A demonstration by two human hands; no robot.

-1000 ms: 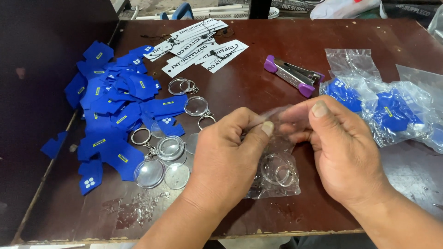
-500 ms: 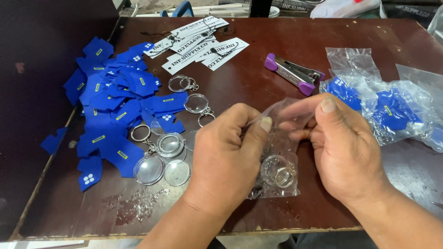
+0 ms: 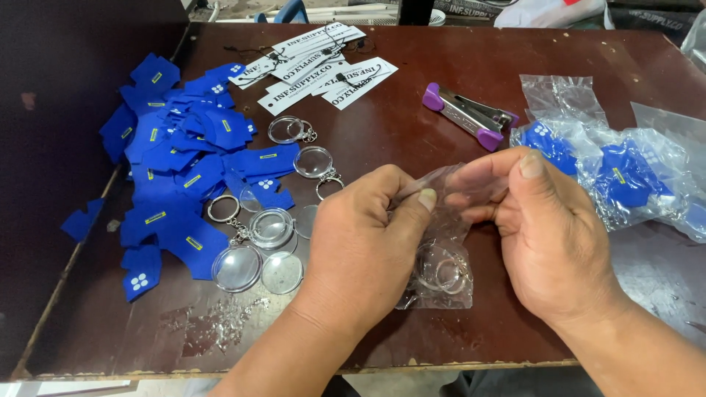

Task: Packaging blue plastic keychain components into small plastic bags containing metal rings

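Table (image 3: 456,110), dark red-brown top, seen from the head camera.

At 9 to 10 o'clock: a heap of blue felt pieces (image 3: 176,169), overlapping, too many to count. At its lower edge, clear round keyring domes (image 3: 254,246), about six showing, some with metal rings attached; exact count uncertain.

At 12 o'clock: white printed card tags (image 3: 323,70), roughly five, fanned and overlapping, with dark strings.

Centre: left hand (image 3: 364,246), fingers narrow, thumb and forefinger pinching the top edge of a small clear plastic bag (image 3: 437,272). The bag hangs between both hands, its lower end resting on the table at 6 o'clock. Inside it: two metal rings (image 3: 441,268), as far as can be seen through the film.

At 1 o'clock: one stapler (image 3: 471,114), grey with purple ends, lying flat.

Right hand (image 3: 548,239), fingers narrow, gripping the same bag's top edge opposite the left.

At 3 o'clock: filled clear bags (image 3: 625,180), each holding blue felt pieces; about three, edges overlapping.
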